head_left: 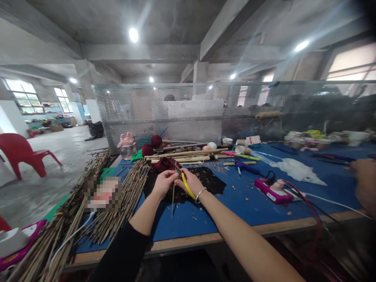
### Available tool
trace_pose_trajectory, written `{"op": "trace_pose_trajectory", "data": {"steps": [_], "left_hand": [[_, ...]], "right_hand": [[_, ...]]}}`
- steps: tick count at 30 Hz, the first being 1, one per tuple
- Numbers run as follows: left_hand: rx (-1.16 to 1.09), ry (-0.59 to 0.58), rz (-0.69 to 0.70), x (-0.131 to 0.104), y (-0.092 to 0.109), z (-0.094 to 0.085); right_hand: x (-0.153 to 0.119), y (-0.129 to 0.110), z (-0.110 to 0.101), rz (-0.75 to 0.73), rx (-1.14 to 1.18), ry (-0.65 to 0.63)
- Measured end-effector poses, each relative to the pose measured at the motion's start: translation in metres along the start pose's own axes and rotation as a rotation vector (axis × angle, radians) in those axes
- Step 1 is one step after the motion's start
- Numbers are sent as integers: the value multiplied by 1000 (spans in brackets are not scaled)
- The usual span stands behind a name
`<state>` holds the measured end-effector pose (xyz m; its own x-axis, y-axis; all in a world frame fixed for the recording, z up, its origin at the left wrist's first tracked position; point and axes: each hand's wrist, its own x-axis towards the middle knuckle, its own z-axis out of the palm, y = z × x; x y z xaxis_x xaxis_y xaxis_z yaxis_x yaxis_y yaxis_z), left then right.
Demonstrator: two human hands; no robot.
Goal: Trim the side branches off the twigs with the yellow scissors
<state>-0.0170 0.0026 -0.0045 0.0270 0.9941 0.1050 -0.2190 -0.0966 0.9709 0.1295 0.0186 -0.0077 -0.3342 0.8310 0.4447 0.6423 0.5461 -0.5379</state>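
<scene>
Over the blue table (235, 203), hands (178, 182) pinch a stick (173, 199).

I see everything through a single camera worn on my head, looking forward and slightly down along my outstretched arms. My left hand (163, 182) and right hand (190, 182) meet near the picture's middle, close to the lens. The wide view takes in the blue worktable (235, 203), the perforated metal screen (182, 109) behind it, and the concrete ceiling (164, 23) above.
</scene>
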Motion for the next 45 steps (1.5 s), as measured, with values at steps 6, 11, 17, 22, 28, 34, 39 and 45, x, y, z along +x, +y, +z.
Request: {"op": "trace_pose_trajectory", "data": {"steps": [6, 11, 17, 22, 28, 34, 39, 45], "left_hand": [[-16, -115, -90, -3, 6, -1], [13, -113, -95, -4, 8, 1], [79, -112, -64, -5, 5, 3], [117, -79, -28, -6, 6, 6], [131, -81, -20, -7, 7, 6], [102, -73, -4, -7, 6, 5], [91, -69, 17, -4, 3, 4], [41, -58, 13, 0, -1, 0]], "right_hand": [[1, 4, -1, 54, 12, -4], [2, 3, -6, 67, 58, -24], [3, 6, -5, 13, 155, -37], [2, 5, -7, -15, 151, -5], [-1, -2, -6, -13, 144, 32], [-2, -6, -2, -24, 154, 55], [-1, -5, 1, -17, 140, 74], [-2, -6, -3, 24, 52, 54]]}}
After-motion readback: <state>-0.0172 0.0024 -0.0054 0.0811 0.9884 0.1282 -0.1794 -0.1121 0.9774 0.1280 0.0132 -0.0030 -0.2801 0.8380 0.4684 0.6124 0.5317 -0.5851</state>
